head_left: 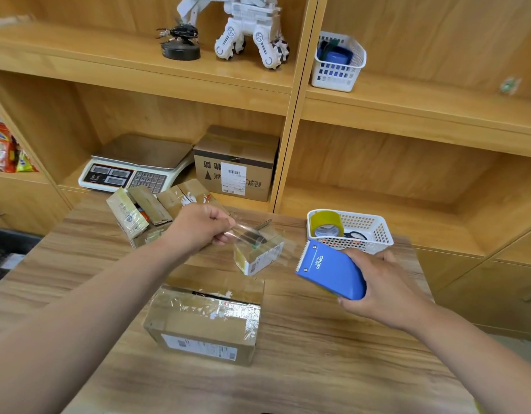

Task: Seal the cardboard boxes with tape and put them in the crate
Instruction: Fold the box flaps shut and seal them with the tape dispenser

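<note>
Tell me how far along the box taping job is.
Done: nothing looks freshly sealed; the near box has closed flaps and only torn old tape. In hand: the left hand pinches a clear tape strip stretched toward the blue dispenser in the right hand. Left: taping that box, the small open box, the far open box, then crating.

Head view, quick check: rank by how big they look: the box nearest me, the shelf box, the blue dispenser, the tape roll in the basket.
1. Near box
2. Shelf box: it sits farther back, so its true size against the near box is unsure
3. Dispenser
4. Tape roll
</note>
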